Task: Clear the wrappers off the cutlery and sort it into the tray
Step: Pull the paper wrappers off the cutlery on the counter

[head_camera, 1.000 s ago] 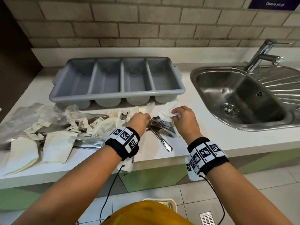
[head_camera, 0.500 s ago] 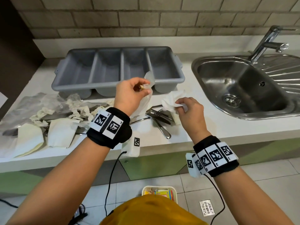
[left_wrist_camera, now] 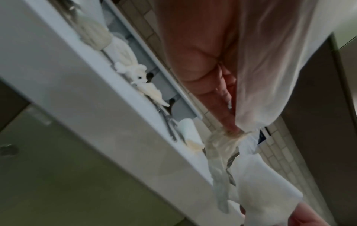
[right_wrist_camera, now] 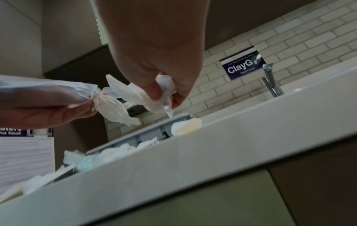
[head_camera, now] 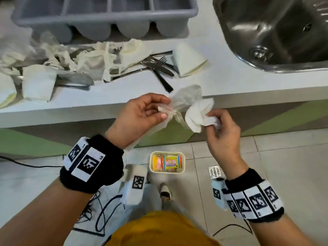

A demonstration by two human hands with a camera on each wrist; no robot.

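Note:
My left hand (head_camera: 164,109) pinches a crumpled clear plastic wrapper (head_camera: 185,97) between thumb and fingers, just in front of the counter edge. Beside it, my right hand (head_camera: 212,121) pinches a crumpled white paper napkin (head_camera: 197,115); the two scraps touch. In the right wrist view the right hand (right_wrist_camera: 166,97) grips the napkin (right_wrist_camera: 135,91), and the left hand's wrapper (right_wrist_camera: 114,110) hangs close by. Bare forks and knives (head_camera: 157,66) lie on the counter behind the hands. The grey four-compartment tray (head_camera: 106,14) stands at the back. Neither hand holds cutlery.
A heap of torn wrappers and napkins (head_camera: 71,63) with more cutlery under it covers the counter's left. A folded napkin (head_camera: 188,59) lies right of the forks. The steel sink (head_camera: 275,32) is at right. A small bin (head_camera: 167,162) with coloured rubbish stands on the floor below.
Both hands drew back from the cutlery pile to in front of the counter edge. The left hand lifted the plastic wrapper off; the right kept its napkin. The view tilted down.

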